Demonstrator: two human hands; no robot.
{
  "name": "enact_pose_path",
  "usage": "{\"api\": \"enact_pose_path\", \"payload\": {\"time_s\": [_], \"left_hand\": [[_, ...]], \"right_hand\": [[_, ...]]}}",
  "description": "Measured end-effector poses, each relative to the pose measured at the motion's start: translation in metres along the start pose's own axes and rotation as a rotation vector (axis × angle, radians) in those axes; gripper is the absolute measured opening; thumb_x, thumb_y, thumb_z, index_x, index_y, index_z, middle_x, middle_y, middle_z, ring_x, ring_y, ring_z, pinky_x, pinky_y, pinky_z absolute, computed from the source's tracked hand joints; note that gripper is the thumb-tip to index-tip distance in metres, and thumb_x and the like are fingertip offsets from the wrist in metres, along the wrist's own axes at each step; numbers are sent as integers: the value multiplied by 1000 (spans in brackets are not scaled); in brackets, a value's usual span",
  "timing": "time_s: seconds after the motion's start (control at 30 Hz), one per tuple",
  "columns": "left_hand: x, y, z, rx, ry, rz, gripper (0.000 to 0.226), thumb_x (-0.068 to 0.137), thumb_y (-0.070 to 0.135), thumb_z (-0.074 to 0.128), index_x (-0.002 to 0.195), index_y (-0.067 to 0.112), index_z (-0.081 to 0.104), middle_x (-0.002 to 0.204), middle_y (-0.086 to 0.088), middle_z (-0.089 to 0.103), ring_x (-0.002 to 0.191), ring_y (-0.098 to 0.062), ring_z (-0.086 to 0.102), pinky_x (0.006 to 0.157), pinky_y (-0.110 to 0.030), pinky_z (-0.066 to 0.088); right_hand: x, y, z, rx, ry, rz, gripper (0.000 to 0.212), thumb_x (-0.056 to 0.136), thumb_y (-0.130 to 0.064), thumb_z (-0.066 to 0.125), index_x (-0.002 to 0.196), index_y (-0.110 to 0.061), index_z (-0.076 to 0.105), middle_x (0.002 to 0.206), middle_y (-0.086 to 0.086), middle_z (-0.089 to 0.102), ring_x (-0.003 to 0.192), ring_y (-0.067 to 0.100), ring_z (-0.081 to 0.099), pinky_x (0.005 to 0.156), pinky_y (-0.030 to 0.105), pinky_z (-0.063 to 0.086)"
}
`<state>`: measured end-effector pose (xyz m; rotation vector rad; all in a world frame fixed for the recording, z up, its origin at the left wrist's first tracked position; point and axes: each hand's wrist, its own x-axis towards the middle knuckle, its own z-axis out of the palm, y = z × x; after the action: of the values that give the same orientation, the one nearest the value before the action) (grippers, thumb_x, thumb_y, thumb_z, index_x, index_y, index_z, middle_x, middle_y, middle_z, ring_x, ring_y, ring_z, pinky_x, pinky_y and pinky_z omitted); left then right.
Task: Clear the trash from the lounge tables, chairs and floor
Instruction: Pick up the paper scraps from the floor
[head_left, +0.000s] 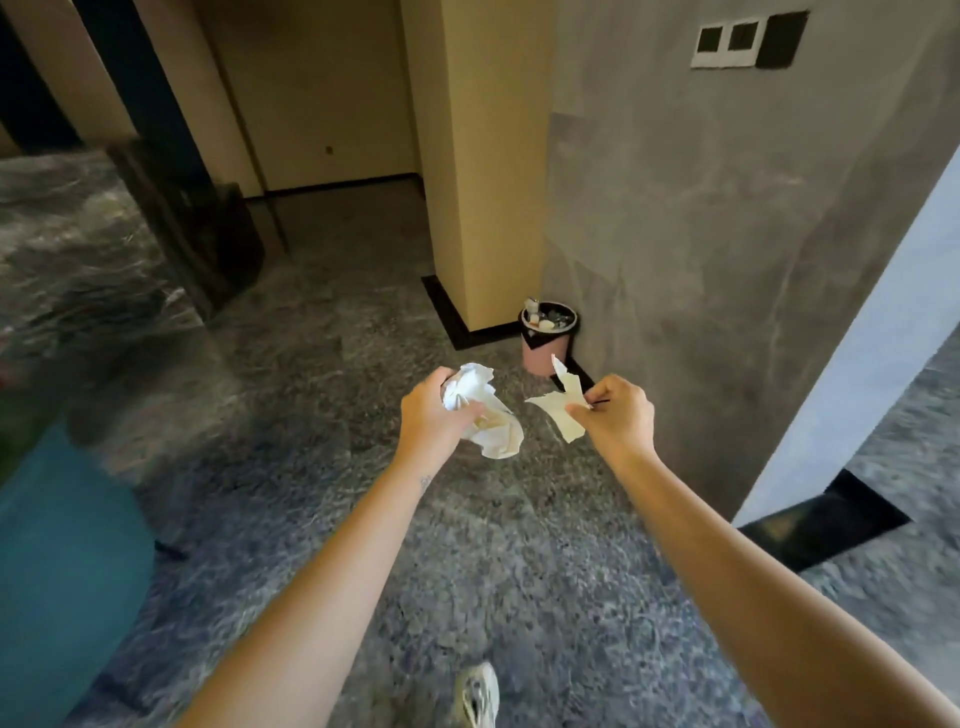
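L grip (434, 415) clutches tissue wad (470, 387) | R grip (615, 410) pinches paper scrap (558, 413) | bin (537, 358) ahead

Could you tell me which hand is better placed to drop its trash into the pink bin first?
Right, probably. The right hand pinches paper scraps that line up with the bin; the left hand, holding a crumpled wad, sits further to its left.

1. Left hand (434, 415) grips crumpled white paper (480, 410).
2. Right hand (615, 415) pinches a flat paper scrap (558, 408).
3. Pink bin (546, 338) (already holding trash) stands at twelve o'clock, against the grey wall (727, 234).
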<state>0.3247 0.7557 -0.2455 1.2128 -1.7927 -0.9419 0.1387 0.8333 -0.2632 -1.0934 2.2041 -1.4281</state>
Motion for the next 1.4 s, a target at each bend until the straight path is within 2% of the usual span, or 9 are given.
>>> {"api": "enact_pose_path", "payload": {"time_s": [0.1,0.17,0.37,0.47,0.8,0.93,1.1,1.23,1.4], "left_hand": [[104,-26,28,8,-23,19,24,77,15,74,96,14,59,84,3,58,72,-11,55,52,-15,43],[175,-37,46,10,-61,29,28,77,16,74,102,13,60,88,2,59,78,-14,56,57,-21,44],[378,-49,86,41,-138,59,31,77,12,73,106,14,61,81,12,53,68,4,49,51,-2,36],[464,-52,121,54,-185,62,26,77,11,73,99,16,59,81,10,55,67,0,50,49,-5,37],[759,-91,273,57,-265,91,26,79,6,70,103,4,62,88,-5,62,78,-19,57,50,-7,36],[873,-89,321,141,-286,123,26,81,10,70,104,4,61,84,-2,59,74,-19,54,53,-17,33],[994,-96,370,174,-317,119,27,83,14,68,108,6,59,89,-2,59,76,-19,53,59,-22,38],[1083,-119,424,155,-383,107,26,82,10,69,105,4,60,87,-3,59,74,-17,51,52,-8,35],[1192,-173,509,184,-585,98,32,84,14,67,113,6,58,98,-5,60,82,-18,53,58,-14,37]], "right_hand": [[93,8,44,-14,38,19,19,69,-14,74,68,-15,55,59,-14,51,57,3,49,48,15,31],[157,9,71,-25,64,41,19,69,-14,73,68,-15,54,58,-15,49,55,1,45,48,21,27],[330,4,134,-82,82,110,26,71,-16,74,64,-20,49,61,-13,48,63,11,46,50,23,24],[411,13,150,-85,121,152,30,72,-15,74,61,-23,47,63,-11,51,67,14,48,55,27,30],[728,100,222,-7,180,263,18,76,-16,72,86,-8,60,81,1,57,77,17,52,66,25,37],[847,112,247,52,187,317,16,77,-11,70,83,-10,55,81,3,56,79,22,53,69,30,40],[961,122,278,24,170,332,18,79,-9,68,79,-13,51,80,2,56,78,22,54,69,32,42],[1040,149,309,-37,169,363,18,80,-9,67,83,-14,50,82,2,56,78,23,55,72,35,45],[1124,209,369,-69,251,495,19,81,-8,66,87,-13,48,85,2,52,76,19,49,64,25,34]]}}
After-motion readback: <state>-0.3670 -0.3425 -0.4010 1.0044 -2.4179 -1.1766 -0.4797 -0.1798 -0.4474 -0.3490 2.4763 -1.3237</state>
